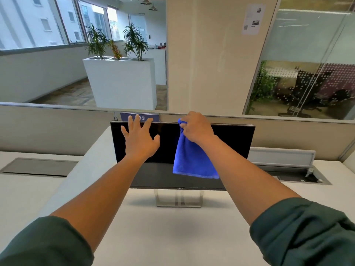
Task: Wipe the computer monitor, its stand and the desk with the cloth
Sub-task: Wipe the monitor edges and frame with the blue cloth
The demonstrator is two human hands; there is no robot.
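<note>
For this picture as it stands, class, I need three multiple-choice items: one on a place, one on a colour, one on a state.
1. Where is the cloth?
A. flat on the desk
B. hanging in front of the monitor
C. on the planter

2. What colour is it?
A. blue
B. red
C. white

3. How is the left hand?
A. gripping the stand
B. in a fist
C. open, fingers spread

Key: 1 B, it hangs from the right hand at the top edge of the monitor; 2 A, plainly blue; 3 C, its fingers lie straight over the screen's top.

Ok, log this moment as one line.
right hand grips cloth at monitor top edge | left hand open, by screen | stand, desk untouched
</note>
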